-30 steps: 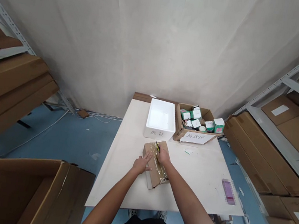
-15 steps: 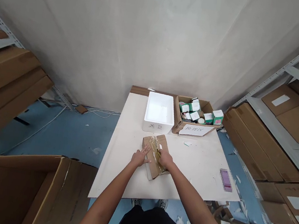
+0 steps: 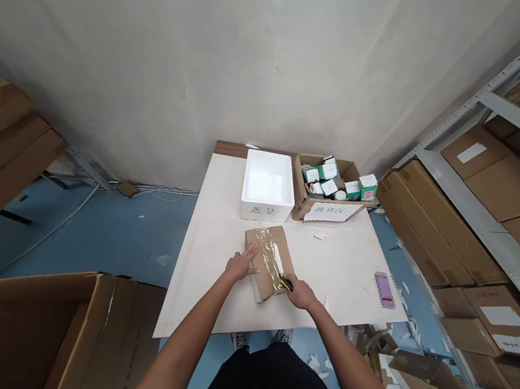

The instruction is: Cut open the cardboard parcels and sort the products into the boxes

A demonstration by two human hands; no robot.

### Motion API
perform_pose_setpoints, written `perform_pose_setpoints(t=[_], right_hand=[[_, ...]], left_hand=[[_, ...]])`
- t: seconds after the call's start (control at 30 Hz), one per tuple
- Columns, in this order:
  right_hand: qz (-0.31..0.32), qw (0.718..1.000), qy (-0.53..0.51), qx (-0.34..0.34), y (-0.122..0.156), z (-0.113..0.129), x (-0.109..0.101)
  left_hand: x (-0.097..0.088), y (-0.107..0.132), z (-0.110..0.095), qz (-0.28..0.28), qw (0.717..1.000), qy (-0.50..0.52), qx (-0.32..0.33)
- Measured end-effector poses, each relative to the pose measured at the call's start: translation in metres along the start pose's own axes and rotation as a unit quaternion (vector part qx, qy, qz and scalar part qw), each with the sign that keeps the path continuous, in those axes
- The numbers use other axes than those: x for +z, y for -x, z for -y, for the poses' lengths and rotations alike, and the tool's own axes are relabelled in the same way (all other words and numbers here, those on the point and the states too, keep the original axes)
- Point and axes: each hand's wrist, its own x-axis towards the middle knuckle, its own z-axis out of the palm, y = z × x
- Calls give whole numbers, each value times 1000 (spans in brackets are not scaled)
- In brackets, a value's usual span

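A taped cardboard box (image 3: 267, 263) lies at a slant on the white-topped table (image 3: 213, 240). Shiny brown tape runs along its top, with a white strip beside it. My left hand (image 3: 240, 264) rests on the box's left side, fingers spread and holding nothing. In my right hand (image 3: 302, 292) is a yellow and black utility knife (image 3: 286, 283), my fingers wrapped around it. Its front end is over the tape near the box's lower right edge; whether the blade touches the box is too small to tell.
Behind the box stand a white foam box (image 3: 264, 212) and an open carton (image 3: 297, 208) of small green-and-white boxes. A blurred purple item (image 3: 384, 290) lies at the table's right. Shelves of cartons (image 3: 503, 187) line the right; a large open carton (image 3: 120, 330) stands at lower left.
My right hand has moved from the middle of the box to its lower right edge with the utility knife, which now shows clearly. My left hand stays on the box. The view has shifted slightly.
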Motion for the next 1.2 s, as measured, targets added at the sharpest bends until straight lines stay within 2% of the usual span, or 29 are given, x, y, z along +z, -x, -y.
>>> perform_pose_setpoints(t=[0.1, 0.2, 0.3, 0.4, 0.53, 0.8, 1.03, 1.1, 1.2], right_hand=[[-64, 997, -44, 18, 2, -3, -11], [-108, 992, -65, 8, -10, 10, -23], [-109, 992, -62, 0, -40, 36, -29], [-95, 994, -54, -3, -69, 59, -27], [-58, 998, -33, 16, -79, 62, -18], [10, 1000, -7, 28, -39, 38, -10], [0, 997, 75, 29, 22, 25, 10], [17, 994, 97, 40, 37, 19, 8], [46, 991, 118, 47, 52, 10, -8]], left_hand=[[2, -3, 1, 3, 1000, 6, 13], [5, -6, 2, -2, 1000, 3, 16], [6, -7, 3, -7, 1000, -7, 12], [4, -6, 2, -6, 1000, -14, 8], [0, -4, 0, 4, 1000, -26, 0], [-2, 0, -2, 0, 1000, -19, -12], [-5, 2, -5, -5, 999, -32, -7], [-5, 4, -8, -14, 999, -39, -8], [2, 10, -21, -41, 997, -53, -22]])
